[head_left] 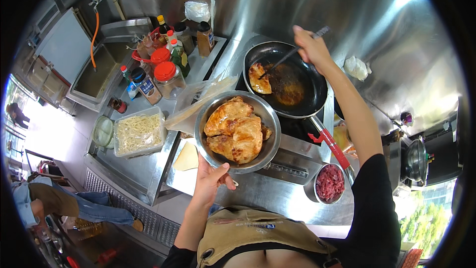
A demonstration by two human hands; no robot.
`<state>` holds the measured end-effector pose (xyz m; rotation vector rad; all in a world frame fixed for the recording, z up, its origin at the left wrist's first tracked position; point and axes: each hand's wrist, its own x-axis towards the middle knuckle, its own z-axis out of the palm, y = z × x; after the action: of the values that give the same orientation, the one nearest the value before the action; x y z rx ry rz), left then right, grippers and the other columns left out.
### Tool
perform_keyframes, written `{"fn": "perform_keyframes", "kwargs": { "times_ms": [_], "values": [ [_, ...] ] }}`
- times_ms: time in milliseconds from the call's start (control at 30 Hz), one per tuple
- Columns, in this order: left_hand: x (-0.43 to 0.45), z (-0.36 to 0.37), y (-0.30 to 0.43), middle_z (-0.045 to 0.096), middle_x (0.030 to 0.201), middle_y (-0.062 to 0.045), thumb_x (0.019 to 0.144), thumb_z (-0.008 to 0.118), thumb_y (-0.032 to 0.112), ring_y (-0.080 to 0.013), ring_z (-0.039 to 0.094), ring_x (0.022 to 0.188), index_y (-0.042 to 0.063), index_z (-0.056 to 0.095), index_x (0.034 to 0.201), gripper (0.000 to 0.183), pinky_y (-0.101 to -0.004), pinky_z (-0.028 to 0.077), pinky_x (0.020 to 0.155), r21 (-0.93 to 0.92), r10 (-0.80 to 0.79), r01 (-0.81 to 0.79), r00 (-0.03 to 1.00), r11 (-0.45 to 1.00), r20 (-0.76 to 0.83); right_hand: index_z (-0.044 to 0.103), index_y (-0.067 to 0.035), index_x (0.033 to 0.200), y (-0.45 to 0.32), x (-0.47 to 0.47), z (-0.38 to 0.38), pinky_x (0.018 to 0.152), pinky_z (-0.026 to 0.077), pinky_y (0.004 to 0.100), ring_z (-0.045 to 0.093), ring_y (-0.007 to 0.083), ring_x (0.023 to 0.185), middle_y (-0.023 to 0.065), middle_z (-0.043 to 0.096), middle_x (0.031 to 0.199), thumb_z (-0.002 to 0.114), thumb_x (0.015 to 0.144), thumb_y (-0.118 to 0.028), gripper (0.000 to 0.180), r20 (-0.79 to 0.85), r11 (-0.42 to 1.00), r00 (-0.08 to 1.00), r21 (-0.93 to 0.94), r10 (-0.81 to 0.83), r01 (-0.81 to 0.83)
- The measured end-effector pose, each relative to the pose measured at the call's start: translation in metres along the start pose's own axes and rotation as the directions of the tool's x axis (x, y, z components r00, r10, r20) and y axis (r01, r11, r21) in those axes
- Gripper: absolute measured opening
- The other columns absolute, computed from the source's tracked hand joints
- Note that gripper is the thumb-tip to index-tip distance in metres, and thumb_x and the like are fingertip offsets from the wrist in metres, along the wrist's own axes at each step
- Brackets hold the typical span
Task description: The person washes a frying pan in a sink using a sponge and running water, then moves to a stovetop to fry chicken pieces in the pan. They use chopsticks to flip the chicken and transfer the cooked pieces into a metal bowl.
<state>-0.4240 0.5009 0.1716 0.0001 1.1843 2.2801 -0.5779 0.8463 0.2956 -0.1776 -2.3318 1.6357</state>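
My left hand [212, 178] grips the near rim of a steel bowl [274, 145], tilted beside the pan. Several browned pieces of cooked meat [238, 130] lie in the bowl. My right hand [311, 47] holds dark chopsticks [284, 58] over the black frying pan [316, 93]. Their tips touch a browned slice of meat [260, 78] at the pan's left side. Dark oily liquid covers part of the pan's bottom. The red pan handle [333, 149] points toward my right forearm.
A tub of noodles [139, 134], red-lidded jars [169, 76] and seasoning bottles stand left. A steel container of raw sliced meat [330, 183] stands near right. A sink [100, 70] is at the far left; another person [70, 201] is at the lower left.
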Motion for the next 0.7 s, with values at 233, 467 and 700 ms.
{"fn": "perform_keyframes", "kwargs": {
  "times_ms": [233,467,700],
  "values": [
    [-0.001,0.001,0.001,0.055,0.108,-0.015,0.084,0.051,0.0,-0.0206,0.058,0.047,0.017,0.007,0.137,0.071,-0.0297,0.05,0.044,-0.011,0.004,-0.004,1.0,1.0,0.011,0.035,-0.019,0.056,0.069,-0.046,-0.068,0.033,0.015,0.0261,0.019,0.0124,0.029,0.0003,0.027,0.037,0.042,0.094,-0.042,0.046,0.009,0.636,0.886,0.693,0.464,-0.34],
    [-0.002,-0.004,-0.003,0.059,0.096,-0.017,0.091,0.047,0.016,-0.0221,0.059,0.049,0.017,0.009,0.135,0.059,-0.0295,0.049,0.044,-0.049,-0.033,0.035,0.999,0.998,0.038,0.034,-0.02,0.053,0.013,-0.084,-0.066,0.035,0.015,0.0262,0.016,0.0123,0.031,0.0005,0.024,0.036,0.037,0.097,-0.041,0.049,0.047,0.612,0.957,0.76,0.285,-0.22],
    [0.0,-0.009,-0.004,0.065,0.09,-0.022,0.092,0.011,0.061,-0.0224,0.058,0.051,0.008,0.025,0.129,0.066,-0.0319,0.049,0.05,-0.047,-0.101,0.108,0.985,0.993,0.14,0.04,-0.013,0.053,-0.069,-0.179,-0.006,0.038,0.033,0.0263,0.036,0.0146,0.034,0.0006,0.036,0.046,0.045,0.094,-0.037,0.047,-0.134,0.954,0.974,0.214,-0.184,0.21]
  ]
}}
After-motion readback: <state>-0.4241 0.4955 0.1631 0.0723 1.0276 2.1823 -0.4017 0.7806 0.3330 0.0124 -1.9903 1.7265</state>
